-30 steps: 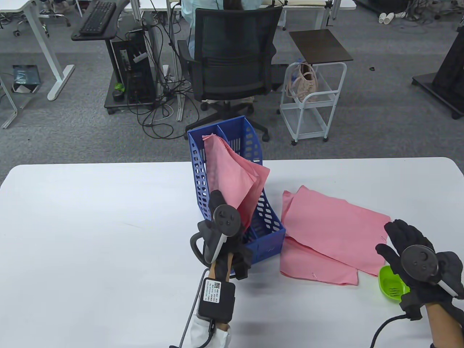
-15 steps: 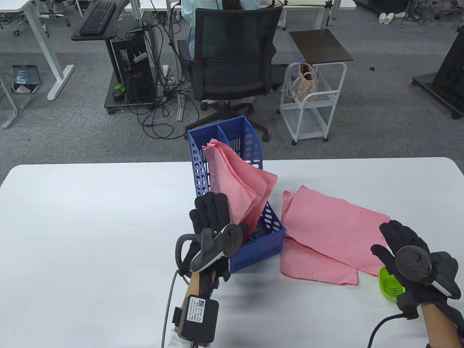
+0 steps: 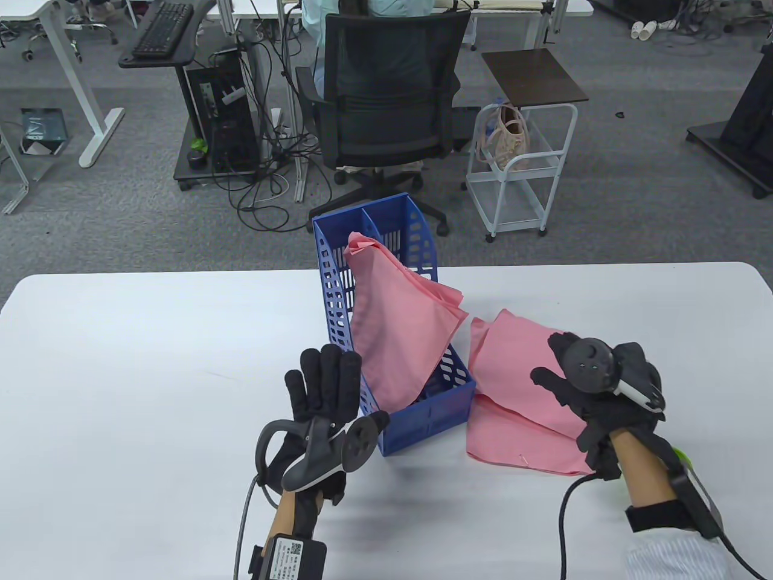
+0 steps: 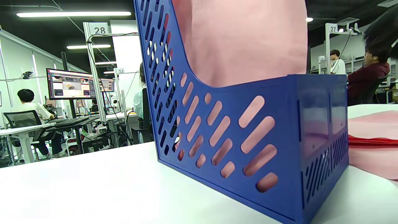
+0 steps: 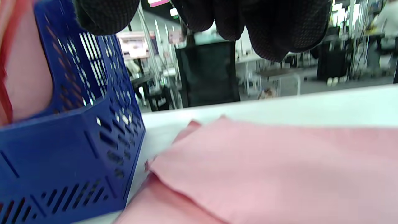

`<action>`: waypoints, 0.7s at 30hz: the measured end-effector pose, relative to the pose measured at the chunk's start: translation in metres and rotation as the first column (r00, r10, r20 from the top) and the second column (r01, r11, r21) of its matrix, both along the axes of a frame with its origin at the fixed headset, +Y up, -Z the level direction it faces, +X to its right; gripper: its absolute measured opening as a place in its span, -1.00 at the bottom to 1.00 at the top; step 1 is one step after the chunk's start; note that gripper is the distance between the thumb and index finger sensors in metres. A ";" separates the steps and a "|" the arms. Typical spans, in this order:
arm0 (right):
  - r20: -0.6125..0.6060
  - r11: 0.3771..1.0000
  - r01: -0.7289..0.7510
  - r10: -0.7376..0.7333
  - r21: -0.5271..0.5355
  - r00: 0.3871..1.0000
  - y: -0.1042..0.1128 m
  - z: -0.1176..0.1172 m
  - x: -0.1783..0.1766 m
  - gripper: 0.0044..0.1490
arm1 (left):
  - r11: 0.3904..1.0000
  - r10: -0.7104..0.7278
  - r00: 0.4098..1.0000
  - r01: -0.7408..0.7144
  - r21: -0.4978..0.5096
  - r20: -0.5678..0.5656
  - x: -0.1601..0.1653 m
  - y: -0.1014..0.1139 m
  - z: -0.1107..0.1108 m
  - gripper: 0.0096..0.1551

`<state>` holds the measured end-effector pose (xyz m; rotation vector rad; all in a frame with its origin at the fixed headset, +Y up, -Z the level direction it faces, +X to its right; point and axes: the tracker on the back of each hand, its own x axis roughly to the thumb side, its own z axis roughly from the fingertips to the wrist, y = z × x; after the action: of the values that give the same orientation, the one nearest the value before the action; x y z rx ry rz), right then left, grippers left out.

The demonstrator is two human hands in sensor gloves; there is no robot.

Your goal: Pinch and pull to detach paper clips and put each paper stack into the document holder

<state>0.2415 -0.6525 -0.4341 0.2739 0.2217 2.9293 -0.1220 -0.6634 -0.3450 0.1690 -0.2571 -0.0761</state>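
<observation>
The blue document holder (image 3: 423,417) stands mid-table with a pink paper stack (image 3: 398,326) inside, leaning out to the right. My left hand (image 3: 326,377) hovers by the holder's near left corner, fingers straight, holding nothing. Two more pink stacks lie right of the holder: the upper stack (image 3: 513,356) and the lower stack (image 3: 513,438), which has a small clip (image 3: 523,457) near its front edge. My right hand (image 3: 552,365) is over the upper stack with loosely bent fingers (image 5: 273,28) just above the paper (image 5: 279,165). The left wrist view shows the holder's slotted side (image 4: 248,140) close up.
A green dish (image 3: 681,454) is mostly hidden behind my right forearm. An office chair (image 3: 386,103), a white cart (image 3: 519,169) and desks stand on the floor beyond the table's far edge. White tabletop (image 3: 151,374) stretches to the left.
My left hand let go of the stack in the holder and drew back to the near left. That stack sagged to the right. My right hand moved left from the green dish to over the upper stack.
</observation>
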 end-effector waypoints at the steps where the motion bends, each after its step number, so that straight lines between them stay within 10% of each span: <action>1: -0.006 0.998 -0.030 0.030 -0.046 1.000 -0.010 -0.008 -0.007 0.07 | 1.000 0.010 1.000 -0.010 0.005 0.002 -0.002 -0.001 0.001 0.14; 10: -0.038 0.917 -0.203 0.202 -0.342 0.979 -0.090 -0.048 -0.036 0.31 | 0.994 0.106 0.994 -0.106 0.028 -0.001 -0.016 0.006 0.004 0.14; 21: -0.069 0.856 -0.259 0.256 -0.448 0.964 -0.131 -0.058 -0.042 0.40 | 0.979 0.200 0.980 -0.200 0.034 0.009 -0.024 0.013 0.005 0.16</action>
<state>0.1998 -0.7839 -0.4920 0.1919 1.0014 3.0118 -0.1457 -0.6503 -0.3400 0.2286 -0.2432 0.1200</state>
